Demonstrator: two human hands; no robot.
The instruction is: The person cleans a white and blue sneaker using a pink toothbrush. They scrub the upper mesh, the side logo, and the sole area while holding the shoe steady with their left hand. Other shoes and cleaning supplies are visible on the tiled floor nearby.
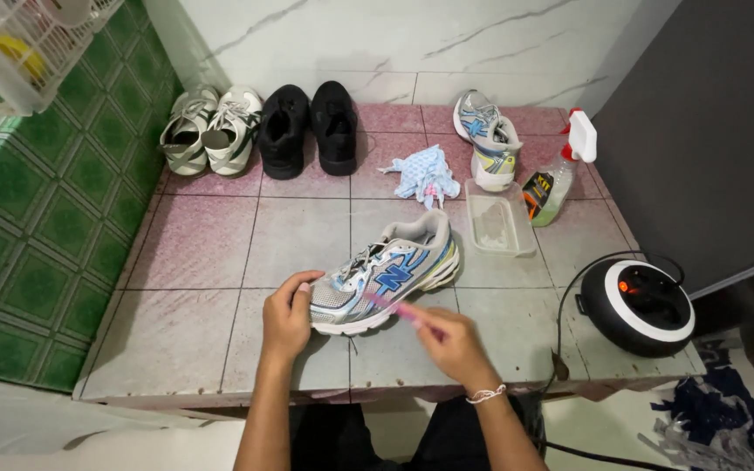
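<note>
A grey, white and blue sneaker lies on its sole on the tiled slab, toe toward me. My left hand grips its toe end. My right hand is closed on a small pink brush whose blurred head touches the sneaker's side near the blue logo. A white string band sits on my right wrist.
The matching sneaker stands at the back right beside a crumpled blue cloth, a clear tub and a spray bottle. Black shoes and white-green shoes line the back wall. A round black-and-white appliance sits at right.
</note>
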